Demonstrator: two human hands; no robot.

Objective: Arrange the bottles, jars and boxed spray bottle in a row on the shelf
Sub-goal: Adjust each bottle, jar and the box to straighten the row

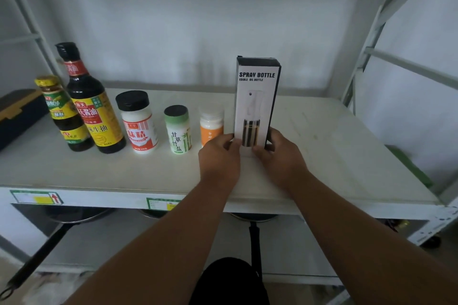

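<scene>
A white spray bottle box (256,101) stands upright on the white shelf (99,171), at the right end of a row. My left hand (219,158) and my right hand (280,153) grip its lower end from either side. Left of it stand an orange-labelled jar (212,126), partly hidden by my left hand, a green-labelled jar with a black lid (178,130), a white jar with a red label (137,122), a tall dark soy sauce bottle (91,101) and a smaller dark bottle with a yellow cap (62,114).
A dark case (17,114) lies at the shelf's far left. Metal frame posts (366,52) rise on both sides, with a green object (409,166) at the right edge. Pans with long handles (39,255) hang below the shelf. The shelf's right half is bare.
</scene>
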